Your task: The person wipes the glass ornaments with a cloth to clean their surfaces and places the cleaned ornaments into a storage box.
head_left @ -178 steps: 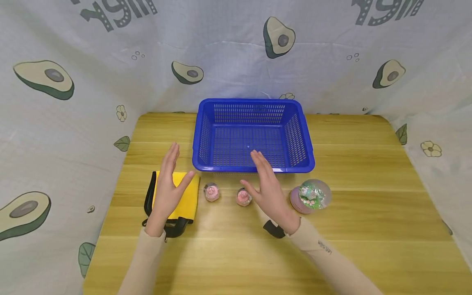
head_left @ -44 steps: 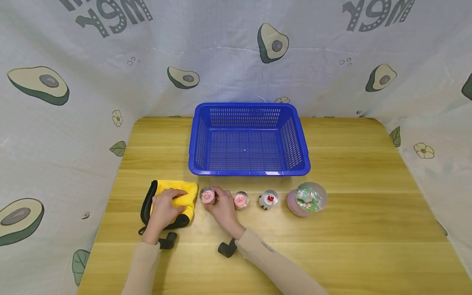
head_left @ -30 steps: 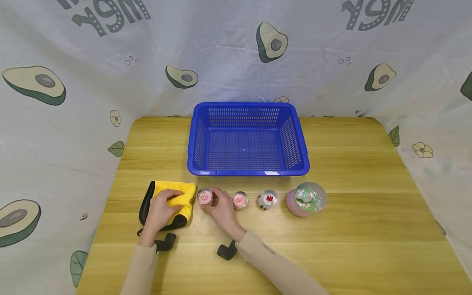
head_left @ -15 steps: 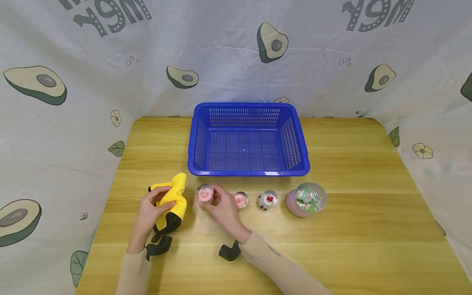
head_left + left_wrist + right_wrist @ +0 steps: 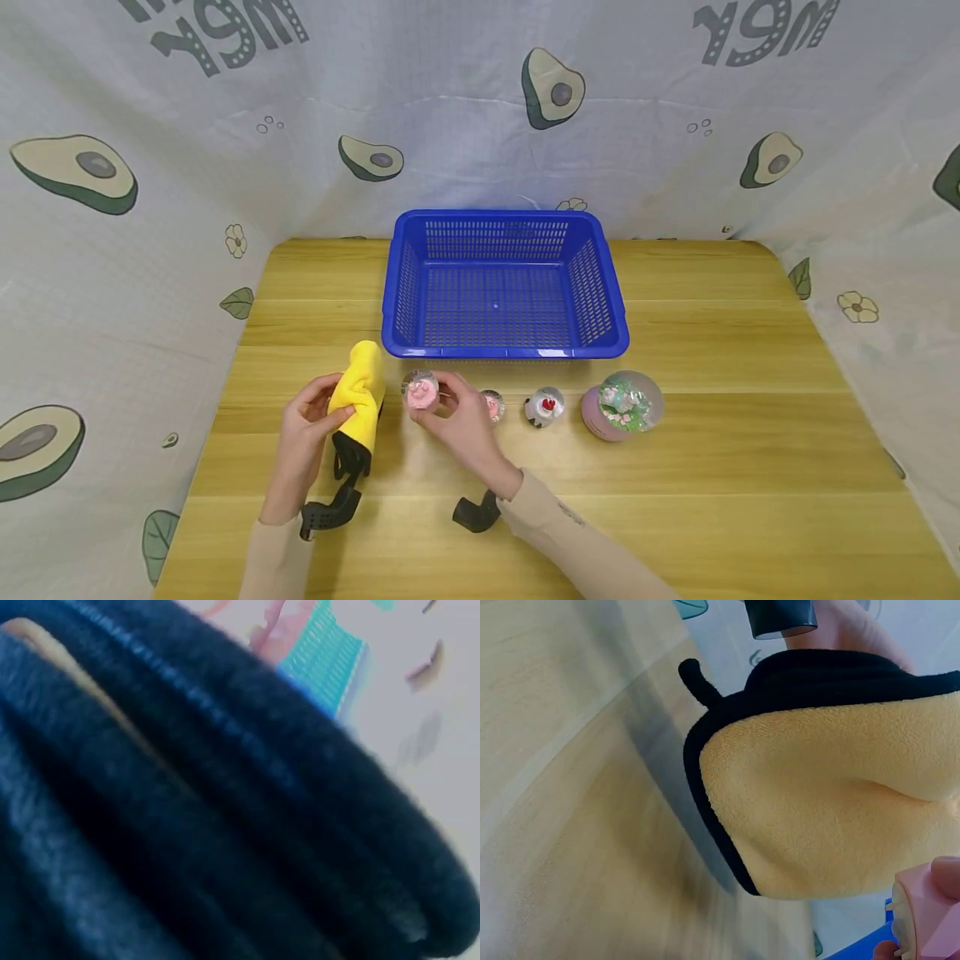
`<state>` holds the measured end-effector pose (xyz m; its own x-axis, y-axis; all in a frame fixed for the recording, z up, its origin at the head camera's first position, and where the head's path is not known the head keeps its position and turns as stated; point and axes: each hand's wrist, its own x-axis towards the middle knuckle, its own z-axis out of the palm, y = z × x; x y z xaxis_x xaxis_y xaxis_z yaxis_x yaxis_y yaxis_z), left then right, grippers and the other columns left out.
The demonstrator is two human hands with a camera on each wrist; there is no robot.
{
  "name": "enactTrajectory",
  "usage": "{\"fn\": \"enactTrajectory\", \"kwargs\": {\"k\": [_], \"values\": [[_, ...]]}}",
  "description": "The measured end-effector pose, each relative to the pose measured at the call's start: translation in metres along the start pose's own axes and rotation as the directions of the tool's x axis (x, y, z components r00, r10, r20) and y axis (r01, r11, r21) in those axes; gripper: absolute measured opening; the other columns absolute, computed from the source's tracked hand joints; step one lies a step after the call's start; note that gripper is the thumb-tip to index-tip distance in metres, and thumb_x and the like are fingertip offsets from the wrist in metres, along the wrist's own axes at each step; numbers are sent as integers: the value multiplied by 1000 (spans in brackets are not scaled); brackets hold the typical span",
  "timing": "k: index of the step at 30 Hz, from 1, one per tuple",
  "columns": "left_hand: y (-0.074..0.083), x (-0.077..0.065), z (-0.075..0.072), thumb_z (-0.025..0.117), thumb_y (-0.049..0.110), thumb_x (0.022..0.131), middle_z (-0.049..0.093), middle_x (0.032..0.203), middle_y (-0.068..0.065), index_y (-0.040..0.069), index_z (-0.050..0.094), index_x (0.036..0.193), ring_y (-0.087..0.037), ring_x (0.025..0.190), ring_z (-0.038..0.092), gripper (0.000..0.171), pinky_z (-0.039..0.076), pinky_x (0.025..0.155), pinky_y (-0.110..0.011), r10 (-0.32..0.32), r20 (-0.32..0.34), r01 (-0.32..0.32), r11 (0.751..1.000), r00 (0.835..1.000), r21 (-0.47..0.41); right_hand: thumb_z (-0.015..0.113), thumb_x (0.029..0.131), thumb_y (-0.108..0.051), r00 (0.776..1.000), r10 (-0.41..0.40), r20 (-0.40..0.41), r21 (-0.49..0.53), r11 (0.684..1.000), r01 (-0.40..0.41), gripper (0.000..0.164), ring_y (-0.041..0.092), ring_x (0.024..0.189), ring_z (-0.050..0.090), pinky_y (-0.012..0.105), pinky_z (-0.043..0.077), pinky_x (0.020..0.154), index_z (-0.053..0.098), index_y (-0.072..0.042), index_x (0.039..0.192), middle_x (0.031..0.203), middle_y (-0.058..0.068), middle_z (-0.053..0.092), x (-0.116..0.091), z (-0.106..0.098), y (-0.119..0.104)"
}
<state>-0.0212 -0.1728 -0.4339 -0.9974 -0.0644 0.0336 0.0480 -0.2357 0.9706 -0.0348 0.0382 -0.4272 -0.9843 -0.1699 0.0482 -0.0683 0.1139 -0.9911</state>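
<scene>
In the head view my left hand (image 5: 302, 429) pinches a folded yellow cloth (image 5: 362, 393) with black edging, raised above the table at the left. Its dark folds fill most of the left wrist view. My right hand (image 5: 468, 429) holds a small snow globe (image 5: 420, 390) with a pink figure inside, between thumb and fingers, just right of the cloth. The right wrist view shows the globe's pink base (image 5: 928, 911) close to the cloth's yellow face (image 5: 810, 802). A second pink snow globe (image 5: 492, 406) is partly hidden behind my right hand.
A blue plastic basket (image 5: 504, 352) stands at the back of the wooden table (image 5: 720, 433). Right of my right hand sit a small globe with a red cherry (image 5: 545, 407) and a larger snow globe (image 5: 622, 406) on a lilac base. A printed curtain (image 5: 465, 100) hangs behind.
My left hand has picked the cloth up off the table, and it now hangs upright. My right hand has raised the pink snow globe beside it. Earlier both hands hovered with nothing held.
</scene>
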Motion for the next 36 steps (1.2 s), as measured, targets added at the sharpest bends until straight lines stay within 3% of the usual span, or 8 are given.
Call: {"fn": "enactTrajectory", "kwargs": {"k": [2, 7, 19, 25, 32, 36], "values": [[2, 0, 3, 55, -22, 80, 62, 102, -4, 11, 67, 107, -15, 91, 57, 45, 52, 77, -21, 11, 8, -11, 1000, 1000, -22, 77, 75, 5, 1000, -7, -4, 2, 1000, 7, 45, 30, 101, 61, 29, 51, 87, 59, 6, 117, 112, 16, 60, 1, -1, 7], [8, -1, 9, 54, -21, 81, 60, 105, -6, 11, 66, 108, -16, 92, 57, 44, 52, 79, -22, 10, 13, -9, 998, 1000, -62, 78, 74, 5, 1000, -23, -14, 0, 1000, 23, 46, 30, 102, 61, 26, 49, 89, 60, 5, 116, 112, 16, 60, 0, -5, 0], [21, -2, 26, 51, -20, 81, 60, 105, -8, 10, 65, 108, -18, 92, 58, 43, 53, 80, -26, 1, 27, 2, 992, 1000, -129, 76, 71, 11, 1000, -24, -2, 62, 998, 24, 49, 31, 106, 59, 33, 48, 92, 58, 7, 117, 116, 18, 58, -2, -15, -13], [27, -2, 35, 51, -18, 82, 59, 106, -8, 10, 64, 108, -19, 93, 56, 41, 52, 82, -26, 14, 37, -10, 992, 999, -124, 75, 71, 9, 1000, -2, 3, 59, 998, 2, 49, 31, 105, 60, 34, 49, 90, 58, 6, 117, 117, 18, 59, -3, -20, -17], [31, 0, 43, 51, -18, 81, 59, 106, -8, 10, 64, 109, -19, 94, 56, 41, 51, 82, -26, 32, 52, -25, 992, 998, -126, 79, 70, 5, 999, -34, -17, -4, 999, 33, 49, 26, 97, 59, 35, 51, 85, 59, 4, 116, 113, 14, 61, -4, -26, -22], [32, 1, 46, 52, -17, 82, 59, 106, -9, 10, 64, 109, -19, 93, 56, 41, 52, 81, -26, 38, 66, -30, 992, 997, -124, 78, 70, 6, 999, -42, -20, 17, 999, 43, 47, 26, 99, 59, 33, 51, 86, 60, 5, 114, 113, 14, 60, -5, -29, -26]]}}
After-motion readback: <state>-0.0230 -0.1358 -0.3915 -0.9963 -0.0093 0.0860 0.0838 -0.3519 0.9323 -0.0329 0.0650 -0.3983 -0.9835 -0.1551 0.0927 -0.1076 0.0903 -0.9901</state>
